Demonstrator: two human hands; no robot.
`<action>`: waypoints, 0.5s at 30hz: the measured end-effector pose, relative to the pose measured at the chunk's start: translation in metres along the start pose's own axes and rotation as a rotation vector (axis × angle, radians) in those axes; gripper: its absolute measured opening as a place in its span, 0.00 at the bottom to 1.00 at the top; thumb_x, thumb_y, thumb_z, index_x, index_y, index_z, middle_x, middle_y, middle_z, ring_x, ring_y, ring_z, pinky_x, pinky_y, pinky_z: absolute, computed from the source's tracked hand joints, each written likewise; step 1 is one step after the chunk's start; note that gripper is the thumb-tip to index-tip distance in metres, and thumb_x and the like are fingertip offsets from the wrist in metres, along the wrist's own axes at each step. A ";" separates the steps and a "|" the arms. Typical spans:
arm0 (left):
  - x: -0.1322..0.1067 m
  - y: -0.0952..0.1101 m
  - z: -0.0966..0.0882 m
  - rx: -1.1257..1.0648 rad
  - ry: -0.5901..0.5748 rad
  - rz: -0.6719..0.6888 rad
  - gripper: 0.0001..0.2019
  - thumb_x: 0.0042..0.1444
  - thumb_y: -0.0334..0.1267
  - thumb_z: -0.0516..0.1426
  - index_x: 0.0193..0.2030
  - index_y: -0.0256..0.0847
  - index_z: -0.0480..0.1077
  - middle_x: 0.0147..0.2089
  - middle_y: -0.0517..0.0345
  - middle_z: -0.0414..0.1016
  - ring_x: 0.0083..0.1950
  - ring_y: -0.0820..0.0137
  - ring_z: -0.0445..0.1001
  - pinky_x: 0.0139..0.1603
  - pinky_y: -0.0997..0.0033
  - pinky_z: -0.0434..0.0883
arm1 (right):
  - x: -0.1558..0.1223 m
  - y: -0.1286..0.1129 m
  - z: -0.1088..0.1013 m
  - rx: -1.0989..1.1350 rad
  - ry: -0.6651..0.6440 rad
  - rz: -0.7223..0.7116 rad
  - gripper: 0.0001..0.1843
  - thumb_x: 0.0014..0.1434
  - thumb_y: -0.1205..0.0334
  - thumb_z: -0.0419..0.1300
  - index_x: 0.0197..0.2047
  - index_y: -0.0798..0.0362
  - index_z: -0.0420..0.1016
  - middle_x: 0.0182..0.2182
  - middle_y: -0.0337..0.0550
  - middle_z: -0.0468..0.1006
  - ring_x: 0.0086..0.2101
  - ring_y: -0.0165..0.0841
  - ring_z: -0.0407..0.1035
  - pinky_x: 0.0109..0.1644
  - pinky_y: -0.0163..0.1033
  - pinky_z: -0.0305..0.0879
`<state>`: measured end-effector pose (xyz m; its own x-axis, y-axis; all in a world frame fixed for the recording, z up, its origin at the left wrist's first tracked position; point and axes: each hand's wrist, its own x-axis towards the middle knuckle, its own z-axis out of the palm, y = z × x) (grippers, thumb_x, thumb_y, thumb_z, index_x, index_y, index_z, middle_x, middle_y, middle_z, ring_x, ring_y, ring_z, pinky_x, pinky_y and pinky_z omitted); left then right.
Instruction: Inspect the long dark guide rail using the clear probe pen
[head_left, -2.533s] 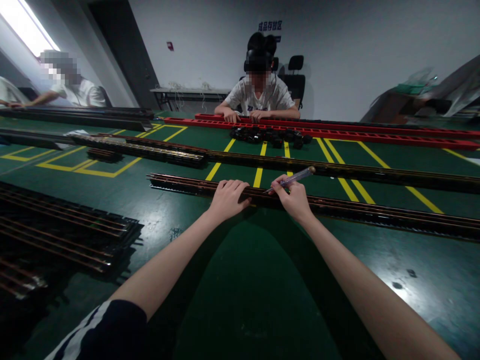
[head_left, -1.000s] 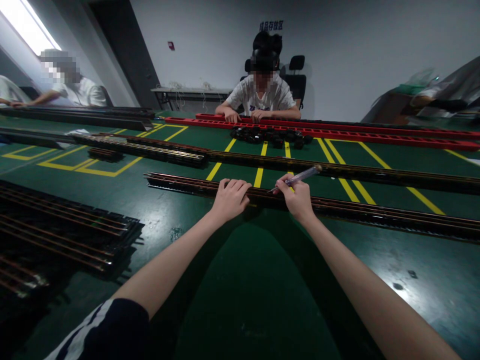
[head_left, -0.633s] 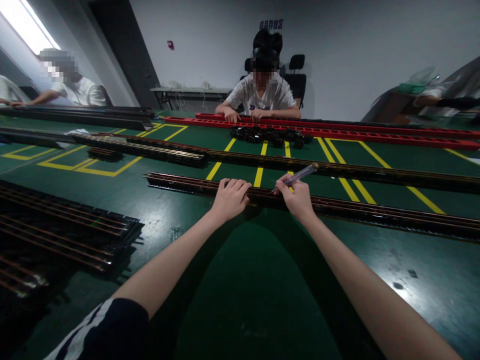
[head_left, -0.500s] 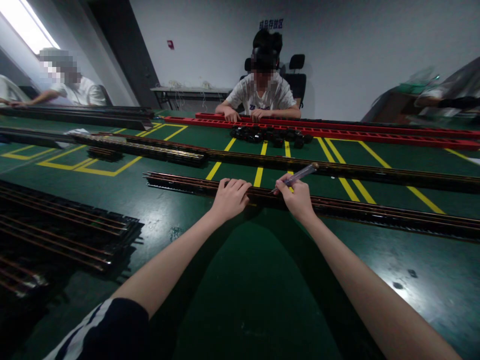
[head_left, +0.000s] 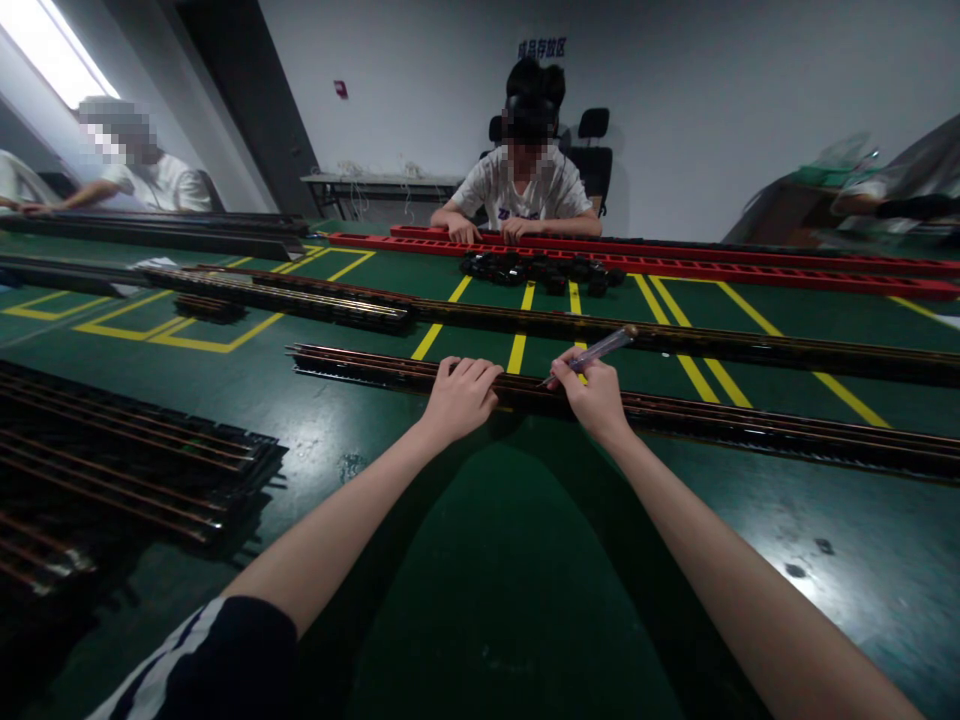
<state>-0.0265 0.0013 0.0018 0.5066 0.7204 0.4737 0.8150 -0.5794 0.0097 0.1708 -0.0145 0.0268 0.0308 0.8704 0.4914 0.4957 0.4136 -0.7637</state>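
Right-hand grip point(head_left: 592, 395) pinches a translucent tool point(head_left: 600, 348) slanting toward two o'clock, tip at the dark rail point(head_left: 523, 393); at nine o'clock the left hand point(head_left: 460, 398) covers it, clasp unclear, likely for steadiness.

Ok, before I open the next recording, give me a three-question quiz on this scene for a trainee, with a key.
1. Which of the camera wearer's hands holds the pen-like tool?

2. True or false: the person opposite has both hands at the red rails.

3. The wearer's left hand rests on:
A) the red rails
B) the long dark strip at the tool's tip
C) the stack at lower left

Key: 1. The right hand. 2. True. 3. B.
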 end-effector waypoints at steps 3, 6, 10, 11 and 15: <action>0.000 0.000 0.000 -0.008 -0.012 -0.005 0.16 0.59 0.33 0.49 0.53 0.41 0.67 0.54 0.51 0.73 0.54 0.61 0.69 0.57 0.54 0.57 | 0.000 -0.001 0.000 0.009 -0.002 0.004 0.11 0.56 0.57 0.53 0.25 0.51 0.67 0.20 0.41 0.76 0.25 0.35 0.72 0.34 0.41 0.66; 0.000 0.000 0.000 -0.012 -0.007 -0.004 0.16 0.59 0.32 0.48 0.52 0.40 0.67 0.54 0.51 0.73 0.54 0.62 0.69 0.58 0.54 0.57 | -0.001 -0.001 0.001 0.013 0.002 0.005 0.12 0.57 0.56 0.53 0.25 0.51 0.67 0.20 0.41 0.76 0.26 0.35 0.72 0.34 0.41 0.66; 0.000 0.000 0.000 -0.011 -0.006 -0.009 0.16 0.58 0.31 0.48 0.52 0.40 0.67 0.54 0.51 0.73 0.55 0.61 0.69 0.58 0.54 0.56 | -0.001 -0.001 0.002 0.016 0.003 0.004 0.13 0.57 0.54 0.53 0.26 0.51 0.68 0.20 0.41 0.76 0.27 0.35 0.72 0.35 0.42 0.66; 0.000 0.000 0.000 -0.011 -0.006 -0.010 0.16 0.58 0.31 0.48 0.52 0.40 0.67 0.54 0.51 0.73 0.55 0.61 0.69 0.58 0.55 0.56 | -0.001 -0.001 0.002 0.014 0.001 0.001 0.13 0.57 0.54 0.53 0.26 0.51 0.68 0.20 0.41 0.76 0.27 0.35 0.72 0.35 0.42 0.66; 0.000 0.000 0.001 -0.003 0.003 -0.001 0.17 0.57 0.30 0.48 0.52 0.39 0.67 0.54 0.51 0.73 0.54 0.62 0.69 0.58 0.55 0.56 | 0.000 -0.001 0.002 0.002 0.007 -0.007 0.13 0.57 0.54 0.53 0.25 0.51 0.68 0.21 0.42 0.76 0.27 0.36 0.73 0.36 0.41 0.67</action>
<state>-0.0261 0.0016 0.0014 0.5046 0.7201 0.4763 0.8149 -0.5795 0.0128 0.1684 -0.0145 0.0267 0.0337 0.8656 0.4995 0.4946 0.4199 -0.7610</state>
